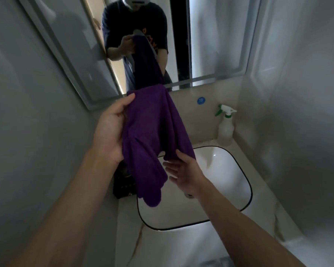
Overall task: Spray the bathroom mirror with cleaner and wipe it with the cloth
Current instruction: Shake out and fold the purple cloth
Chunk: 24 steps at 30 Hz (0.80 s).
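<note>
A purple cloth (152, 132) hangs in front of me above the sink. My left hand (110, 130) grips its upper left edge, thumb on top. My right hand (183, 170) pinches a lower fold of the cloth with the thumb while the other fingers stay spread. The mirror (210, 35) is on the wall straight ahead and reflects the person and the cloth. A clear spray bottle (225, 128) with a white and green trigger head stands upright on the counter at the back right, apart from both hands.
A white basin with a black rim (247, 182) lies below the hands, set in a pale counter (181, 245). A dark object (121, 187) sits on the counter left of the basin, partly hidden by the cloth. Walls close in on both sides.
</note>
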Each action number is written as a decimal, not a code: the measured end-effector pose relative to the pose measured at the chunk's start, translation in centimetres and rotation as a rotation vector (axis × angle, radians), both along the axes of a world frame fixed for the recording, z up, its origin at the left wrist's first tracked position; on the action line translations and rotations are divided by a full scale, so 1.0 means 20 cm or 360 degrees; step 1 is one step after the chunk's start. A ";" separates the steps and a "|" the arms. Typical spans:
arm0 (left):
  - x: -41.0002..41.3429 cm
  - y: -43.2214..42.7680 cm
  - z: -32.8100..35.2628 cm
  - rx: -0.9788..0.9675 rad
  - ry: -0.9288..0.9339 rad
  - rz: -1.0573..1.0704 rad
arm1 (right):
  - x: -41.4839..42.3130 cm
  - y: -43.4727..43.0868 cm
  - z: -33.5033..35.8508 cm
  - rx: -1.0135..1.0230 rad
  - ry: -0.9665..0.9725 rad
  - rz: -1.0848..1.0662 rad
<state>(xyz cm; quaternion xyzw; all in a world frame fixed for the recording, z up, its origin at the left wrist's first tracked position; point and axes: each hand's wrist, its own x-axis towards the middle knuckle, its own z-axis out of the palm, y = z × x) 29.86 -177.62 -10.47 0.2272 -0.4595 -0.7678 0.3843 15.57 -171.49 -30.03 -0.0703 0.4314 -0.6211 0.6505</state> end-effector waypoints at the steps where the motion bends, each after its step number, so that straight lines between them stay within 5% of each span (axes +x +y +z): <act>1: 0.02 0.00 0.01 -0.0011 -0.0006 0.0028 | 0.03 -0.01 0.02 -0.0054 -0.0076 0.0020; 6: 0.07 0.00 0.03 0.0006 -0.0010 0.0172 | 0.18 -0.07 0.15 -0.0347 -0.0362 0.0181; 14: 0.12 -0.03 -0.08 -0.0217 -0.0205 0.0444 | -0.18 -0.01 0.35 -0.0321 0.0067 0.0100; 24: 0.04 -0.08 -0.22 -0.0720 -0.0881 0.0854 | -0.80 -0.01 0.62 -0.0505 0.0692 -0.0265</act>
